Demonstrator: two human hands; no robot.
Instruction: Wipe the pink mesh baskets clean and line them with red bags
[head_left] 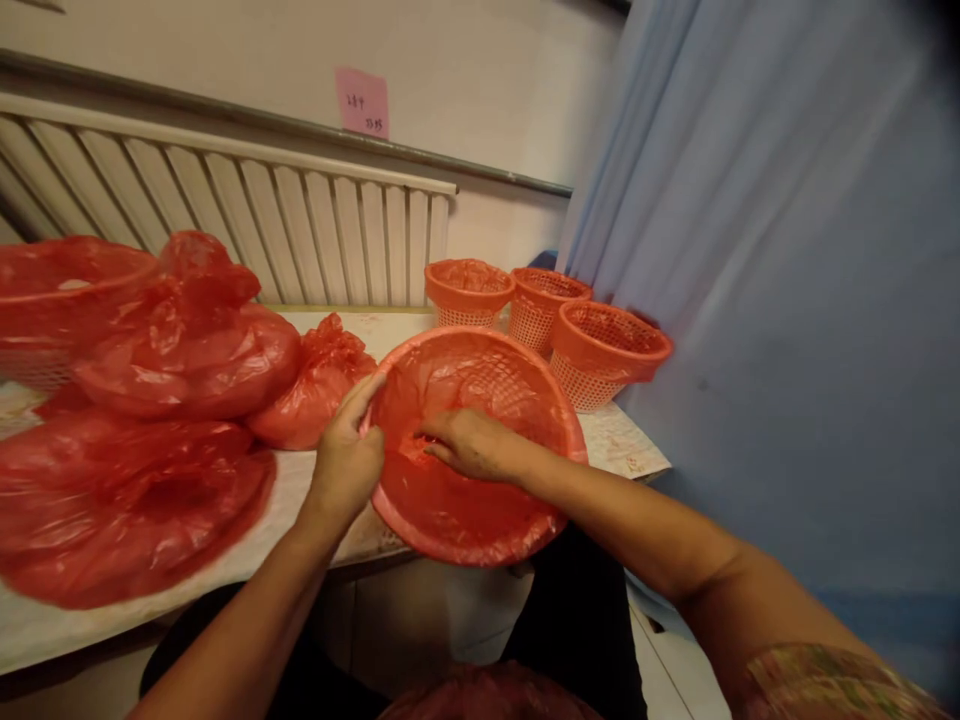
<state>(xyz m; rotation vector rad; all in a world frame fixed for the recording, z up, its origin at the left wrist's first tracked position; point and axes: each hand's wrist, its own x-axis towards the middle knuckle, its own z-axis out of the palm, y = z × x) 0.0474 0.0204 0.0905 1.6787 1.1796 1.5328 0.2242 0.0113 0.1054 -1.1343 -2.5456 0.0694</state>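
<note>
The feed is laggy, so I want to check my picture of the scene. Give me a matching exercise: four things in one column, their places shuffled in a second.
Things:
1. left hand
2. right hand
3. note
4. bag pile

Places:
A. stuck on the wall
B. inside the big basket, on its liner
C. on the table, left of the big basket
D. gripping the big basket's rim

Pairs: 1-D, 2-B, 3-A, 4-C
</note>
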